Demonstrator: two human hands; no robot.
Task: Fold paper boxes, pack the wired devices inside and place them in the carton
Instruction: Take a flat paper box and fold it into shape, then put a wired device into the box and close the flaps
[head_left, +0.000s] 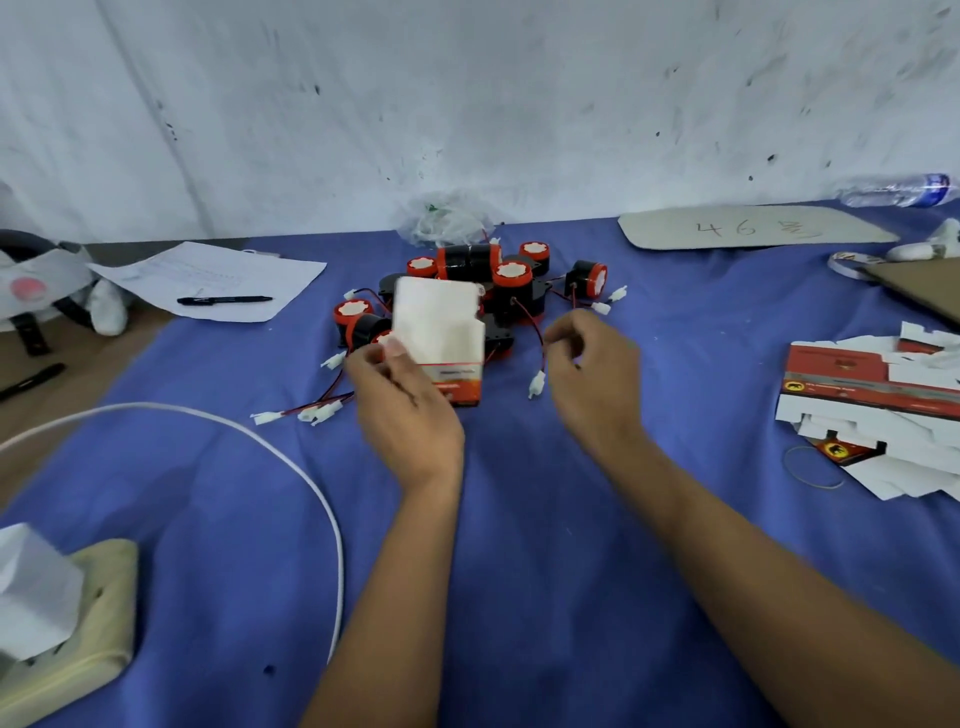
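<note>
Two hands working: left hand (402, 400) gripping paper box (439, 332), right hand (592, 364) pinching device wire (537, 332); tangled wires risking dragging neighbouring wired devices (483, 286) across table (545, 519)

Left hand (400, 400) grips paper box (441, 332); right hand (592, 364) pinches wire (540, 338) near devices (493, 280)

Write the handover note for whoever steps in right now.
Left hand: holds a folded paper box, top flap open.
Right hand: pinching a device wire, its white connector dangling.
Wired devices: piled on the blue cloth behind the box.
Flat unfolded boxes: stacked at right.
Done: one box folded.
Left: load that device, close the box, repeat. No carton in view.
</note>
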